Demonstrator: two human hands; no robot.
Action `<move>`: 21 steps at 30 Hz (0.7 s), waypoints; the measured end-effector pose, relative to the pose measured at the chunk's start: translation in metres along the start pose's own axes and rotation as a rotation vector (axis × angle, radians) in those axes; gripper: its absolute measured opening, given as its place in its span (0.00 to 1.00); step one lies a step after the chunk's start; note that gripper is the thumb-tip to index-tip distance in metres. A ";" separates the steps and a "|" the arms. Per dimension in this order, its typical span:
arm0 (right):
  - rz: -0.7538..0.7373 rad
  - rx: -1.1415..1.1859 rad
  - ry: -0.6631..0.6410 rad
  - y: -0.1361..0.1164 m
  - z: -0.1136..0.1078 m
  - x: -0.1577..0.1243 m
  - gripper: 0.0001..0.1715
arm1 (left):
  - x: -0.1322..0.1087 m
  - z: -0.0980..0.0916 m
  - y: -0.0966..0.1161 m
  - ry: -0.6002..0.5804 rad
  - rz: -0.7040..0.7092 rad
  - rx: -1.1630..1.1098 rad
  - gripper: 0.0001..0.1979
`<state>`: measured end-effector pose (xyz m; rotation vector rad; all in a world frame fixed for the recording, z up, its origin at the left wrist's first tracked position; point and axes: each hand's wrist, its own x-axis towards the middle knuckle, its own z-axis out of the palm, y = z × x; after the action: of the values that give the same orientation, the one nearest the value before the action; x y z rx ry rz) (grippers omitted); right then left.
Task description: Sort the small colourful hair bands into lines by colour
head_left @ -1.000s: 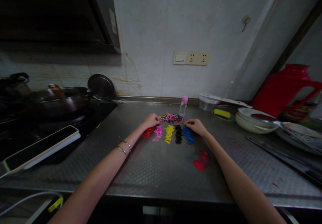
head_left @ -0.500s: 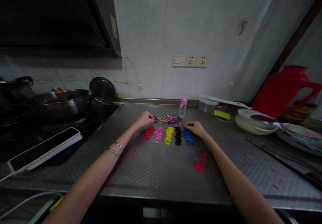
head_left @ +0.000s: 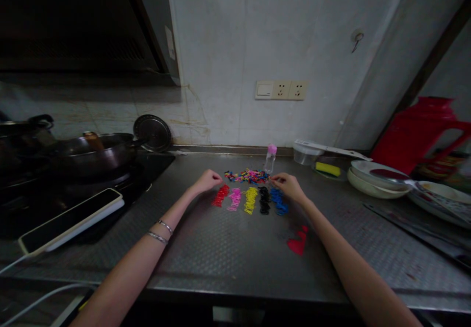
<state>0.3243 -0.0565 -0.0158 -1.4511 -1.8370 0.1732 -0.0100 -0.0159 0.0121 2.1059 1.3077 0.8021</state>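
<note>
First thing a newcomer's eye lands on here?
Five single-colour strips, red to blue, midway along the steel counter. Behind them, a mixed-colour pile lies between the left hand and right hand. Then the big red jug, far right, behind the bowls.

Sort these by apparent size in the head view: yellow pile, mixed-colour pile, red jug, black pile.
Largest to smallest, as they look:
1. Red jug, clearly largest
2. Mixed-colour pile
3. Yellow pile and black pile, too alike to rank
</note>
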 end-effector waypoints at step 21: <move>-0.066 -0.093 -0.255 -0.023 0.041 0.036 0.18 | 0.003 -0.003 -0.010 0.068 0.027 -0.020 0.12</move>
<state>0.2785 -0.0190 -0.0147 -1.4842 -2.1204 0.2525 -0.0170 -0.0086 0.0076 2.1018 1.3031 0.9023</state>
